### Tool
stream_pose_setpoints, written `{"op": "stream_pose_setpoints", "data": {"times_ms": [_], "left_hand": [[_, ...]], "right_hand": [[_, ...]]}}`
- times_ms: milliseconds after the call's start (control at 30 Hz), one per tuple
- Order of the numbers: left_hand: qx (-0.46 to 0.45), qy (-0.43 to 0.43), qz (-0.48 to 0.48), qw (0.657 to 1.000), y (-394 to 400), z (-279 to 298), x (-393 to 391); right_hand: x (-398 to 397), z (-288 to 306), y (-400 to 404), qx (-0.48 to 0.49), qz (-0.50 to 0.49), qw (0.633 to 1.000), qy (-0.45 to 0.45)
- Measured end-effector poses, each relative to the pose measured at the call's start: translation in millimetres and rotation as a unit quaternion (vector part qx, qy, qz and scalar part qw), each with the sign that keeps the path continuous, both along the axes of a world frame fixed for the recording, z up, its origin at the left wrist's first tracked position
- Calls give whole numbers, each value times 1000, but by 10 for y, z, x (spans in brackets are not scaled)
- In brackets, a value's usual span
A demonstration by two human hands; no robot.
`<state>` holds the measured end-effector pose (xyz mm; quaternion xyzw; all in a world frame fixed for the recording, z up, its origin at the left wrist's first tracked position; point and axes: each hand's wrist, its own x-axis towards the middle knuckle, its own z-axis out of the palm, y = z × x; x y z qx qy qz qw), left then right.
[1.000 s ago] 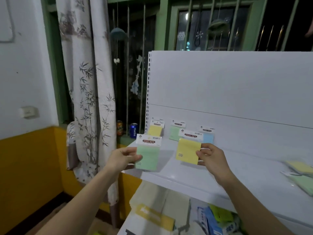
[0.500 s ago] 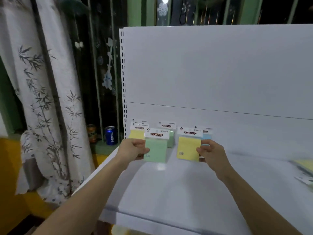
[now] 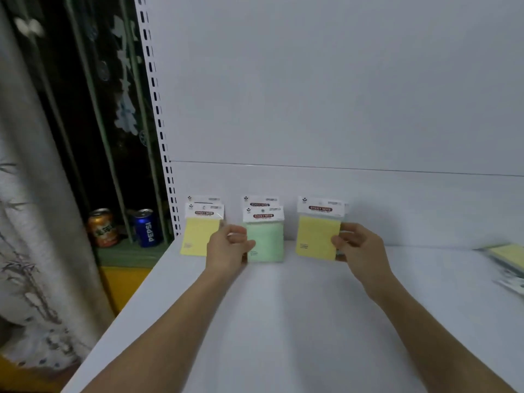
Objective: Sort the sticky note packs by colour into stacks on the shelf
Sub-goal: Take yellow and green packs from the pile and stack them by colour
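Left hand [image 3: 229, 246] pinching the left edge of a pale green sticky note pack with a white header card [image 3: 265, 239], holding it upright just in front of a second green pack leaning against the white back panel [image 3: 340, 80]; only the header of that rear green pack [image 3: 260, 201] showing above it. Right hand [image 3: 358, 245] gripping the right edge of a yellow sticky note pack with a white header card [image 3: 317, 235], held upright near the back panel at centre right; a sliver of something bluish showing behind its right edge, identity not clear. Standing at far left against the panel, a stack of yellow packs [image 3: 200, 234], front pack partly covered by the left hand's knuckles, a second header peeking out behind. Flat white shelf [image 3: 283, 321] lying beneath both forearms. Lying blurred at the right edge, further loose packs [image 3: 507, 256], yellowish on top. Beyond the shelf's perforated white upright [image 3: 158, 117], on a green ledge at left, standing side by side: an orange drink can [image 3: 102, 228] and a blue Pepsi can [image 3: 147, 228]. Hanging at far left, a bamboo-print curtain [image 3: 25, 251].
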<state>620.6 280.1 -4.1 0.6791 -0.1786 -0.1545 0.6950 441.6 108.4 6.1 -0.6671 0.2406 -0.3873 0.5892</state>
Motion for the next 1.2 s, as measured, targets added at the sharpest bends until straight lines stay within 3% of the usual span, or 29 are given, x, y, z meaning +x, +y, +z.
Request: {"op": "stream_pose_setpoints", "data": {"times_ms": [100,433,567,1033,1200], "left_hand": [[-8,-31,0,999,-48,-69,153],[99,-187,93,973,-95,-168,199],[91,-229,108,963,-90,-204,184],[96,-269,125,950,-46,-111,146],[200,-305,122,923,114,10,114]], "right_hand": [[25,-41,-39,-11,-2,1000,8],[66,-64,-48,-50,3,999,6],[97,-74,-30,-60,4,998,-6],[43,-55,44,-54,2,998,12],[65,79,172,-2,9,1000,-4]]}}
